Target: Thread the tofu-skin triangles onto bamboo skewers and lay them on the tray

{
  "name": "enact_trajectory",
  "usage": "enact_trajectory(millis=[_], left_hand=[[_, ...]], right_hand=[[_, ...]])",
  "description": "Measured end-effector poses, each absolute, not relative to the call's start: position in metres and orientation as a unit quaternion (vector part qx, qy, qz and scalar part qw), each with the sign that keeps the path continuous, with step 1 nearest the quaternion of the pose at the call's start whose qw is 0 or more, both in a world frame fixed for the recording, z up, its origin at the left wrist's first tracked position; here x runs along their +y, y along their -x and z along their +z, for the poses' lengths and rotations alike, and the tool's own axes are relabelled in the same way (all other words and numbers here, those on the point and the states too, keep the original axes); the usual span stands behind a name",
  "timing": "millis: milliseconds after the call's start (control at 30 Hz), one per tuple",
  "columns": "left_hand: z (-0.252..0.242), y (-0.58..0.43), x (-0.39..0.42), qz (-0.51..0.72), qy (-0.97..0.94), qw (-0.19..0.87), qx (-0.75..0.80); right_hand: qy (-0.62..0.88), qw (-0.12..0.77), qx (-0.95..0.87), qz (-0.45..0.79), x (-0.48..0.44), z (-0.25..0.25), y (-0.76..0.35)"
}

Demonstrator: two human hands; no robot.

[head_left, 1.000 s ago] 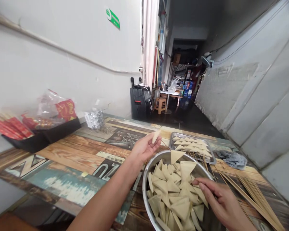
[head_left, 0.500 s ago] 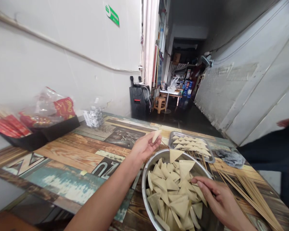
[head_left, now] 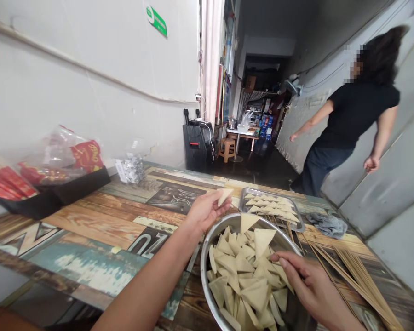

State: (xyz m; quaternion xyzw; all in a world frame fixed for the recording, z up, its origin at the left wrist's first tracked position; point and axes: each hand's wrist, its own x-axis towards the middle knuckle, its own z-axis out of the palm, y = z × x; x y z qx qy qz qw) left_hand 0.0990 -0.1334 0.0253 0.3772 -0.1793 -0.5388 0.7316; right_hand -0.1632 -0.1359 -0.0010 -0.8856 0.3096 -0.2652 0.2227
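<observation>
A large metal bowl [head_left: 205,280] full of pale triangular pieces [head_left: 257,294] stands at the table's near edge. Beyond its rim, my left hand [head_left: 207,209] holds one triangular piece [head_left: 225,196] between thumb and fingers. My right hand [head_left: 305,276] is over the bowl's right side, thumb and forefinger pinched together; what they hold, if anything, is too small to tell. Behind the bowl, a metal tray [head_left: 243,200] carries rows of triangles on thin sticks. Loose bamboo sticks [head_left: 362,285] lie on the right of the table.
A grey crumpled cloth [head_left: 327,225] lies right of the tray. At the left are a black box [head_left: 65,188] with red packets and a small clear bag [head_left: 131,169]. A person in dark clothes [head_left: 359,110] is beyond the table's right side.
The person at the right has moved away from the table's edge and now shows nearly whole. Both my hands have kept almost the same pose; the view has shifted slightly.
</observation>
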Motion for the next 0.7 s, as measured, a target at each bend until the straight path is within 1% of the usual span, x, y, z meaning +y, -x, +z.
enact_trajectory(millis=[233, 367, 500, 700], left_hand=[[0.026, -0.09, -0.135, -0.567, -0.381, 0.709, -0.177], [0.028, -0.087, -0.135, -0.59, -0.336, 0.722, -0.134], [0.029, -0.086, -0.133, -0.575, -0.322, 0.742, -0.122], [0.026, -0.087, -0.133, -0.593, -0.307, 0.737, -0.104]], right_hand=[[0.889, 0.217, 0.299, -0.269, -0.133, -0.001, 0.16], [0.898, 0.206, 0.287, -0.261, -0.132, -0.002, 0.158], [0.903, 0.197, 0.277, -0.264, -0.13, -0.003, 0.158], [0.909, 0.168, 0.273, -0.267, -0.13, -0.004, 0.156]])
